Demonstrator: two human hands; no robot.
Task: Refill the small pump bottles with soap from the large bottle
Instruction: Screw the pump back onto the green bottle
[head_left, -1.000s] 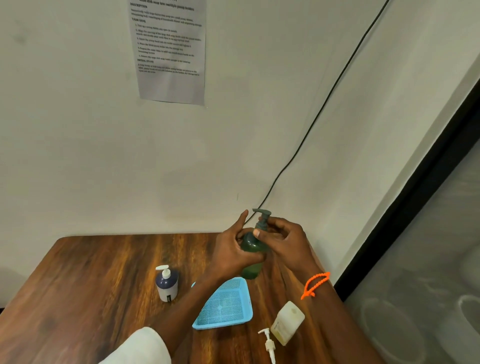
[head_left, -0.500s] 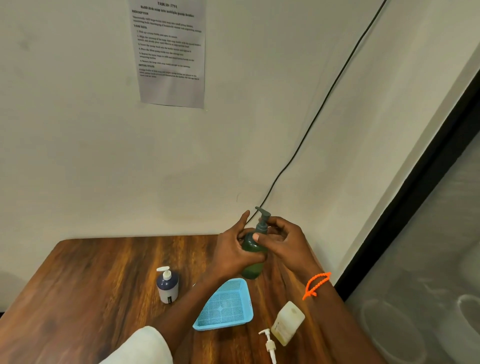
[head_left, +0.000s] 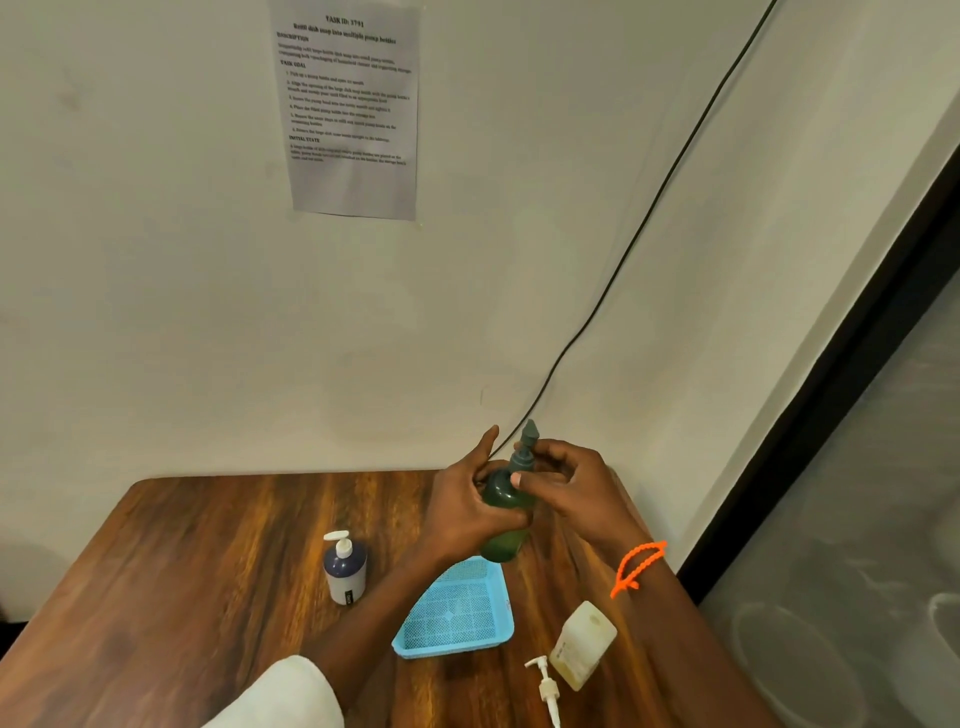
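I hold a dark green pump bottle (head_left: 505, 540) upright above the far right of the wooden table (head_left: 208, 561). My left hand (head_left: 462, 506) grips its body. My right hand (head_left: 569, 488) pinches the collar below its green pump head (head_left: 527, 439), whose nozzle points up and away. A dark blue pump bottle (head_left: 345, 569) with a white pump stands to the left. A pale yellowish bottle (head_left: 582, 644) with no pump stands near the front right, and a loose white pump (head_left: 545, 686) lies beside it.
A light blue mesh tray (head_left: 457, 610) sits below the green bottle. A printed sheet (head_left: 350, 104) hangs on the wall and a black cable (head_left: 649, 208) runs down to the table's back edge. A dark frame with glass (head_left: 841, 415) bounds the right.
The green pump head has turned between my right fingers, from pointing left to pointing up and away. Both hands stay on the bottle in nearly the same place.
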